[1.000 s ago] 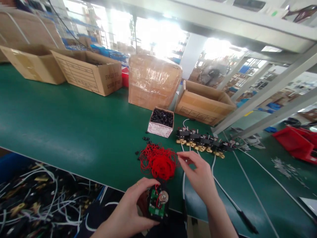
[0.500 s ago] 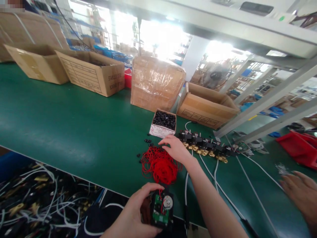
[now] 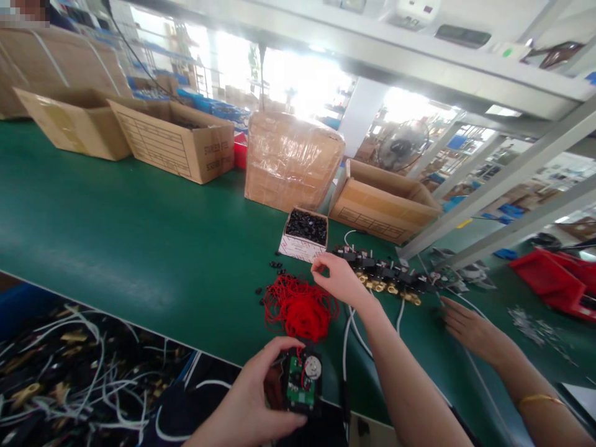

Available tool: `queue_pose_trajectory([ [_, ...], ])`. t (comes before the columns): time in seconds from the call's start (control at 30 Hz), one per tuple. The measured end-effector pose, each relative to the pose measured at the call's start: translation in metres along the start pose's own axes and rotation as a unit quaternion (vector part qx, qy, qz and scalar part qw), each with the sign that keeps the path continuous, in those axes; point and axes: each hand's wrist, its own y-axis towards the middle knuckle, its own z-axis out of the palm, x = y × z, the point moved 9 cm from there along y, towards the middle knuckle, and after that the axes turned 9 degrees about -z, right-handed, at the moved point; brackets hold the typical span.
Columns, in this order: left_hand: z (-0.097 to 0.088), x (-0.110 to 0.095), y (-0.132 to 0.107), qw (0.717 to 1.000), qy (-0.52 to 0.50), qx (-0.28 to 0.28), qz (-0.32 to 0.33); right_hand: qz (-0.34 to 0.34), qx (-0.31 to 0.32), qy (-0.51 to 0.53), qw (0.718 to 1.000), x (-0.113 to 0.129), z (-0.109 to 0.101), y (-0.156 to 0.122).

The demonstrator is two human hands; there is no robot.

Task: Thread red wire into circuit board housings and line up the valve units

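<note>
At the table's near edge, my left hand (image 3: 251, 397) is wrapped round a black device housing with a green circuit board (image 3: 298, 382), a round silver part and thin red wires. My right hand (image 3: 338, 276) is above the table, its thumb and forefinger curled together in a pinch; anything between them is too small to make out. Just left of and below it lies a tangled pile of red wire (image 3: 305, 316). A small box of black parts (image 3: 305, 248) stands beyond the fingers. Behind the wrist runs a row of black units with brass fittings (image 3: 382, 279).
A co-worker's hand (image 3: 470, 329) with a bracelet reaches in from the right. Open cardboard boxes (image 3: 172, 146) and a wrapped carton (image 3: 291, 161) line the back. A red bin (image 3: 549, 279) and scattered metal pieces (image 3: 535, 329) lie right. Cabled units fill a blue bin (image 3: 88, 379) lower left.
My right hand's fingers have closed from spread to a pinch, near the same spot. The co-worker's hand has moved left toward the row of units. My left hand still holds the device.
</note>
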Motion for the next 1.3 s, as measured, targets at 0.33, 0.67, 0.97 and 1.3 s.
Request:
queue_pose_trajectory([
  [0.33,-0.002,0.002,0.001,1.0,0.008,-0.002,0.011,-0.007,-0.02,0.05,0.999,0.022,-0.004,0.002],
  [0.67,-0.001,-0.002,0.002,0.998,-0.037,0.013,0.043,-0.047,0.044,0.063,0.996,0.043,0.037,0.033],
  [0.97,-0.003,-0.001,0.001,0.999,-0.016,0.001,0.037,-0.039,0.046,0.075,0.995,0.04,0.027,0.034],
  [1.3,-0.003,0.007,0.005,1.0,-0.006,0.01,0.02,0.043,-0.028,0.137,0.989,0.042,-0.069,-0.01],
])
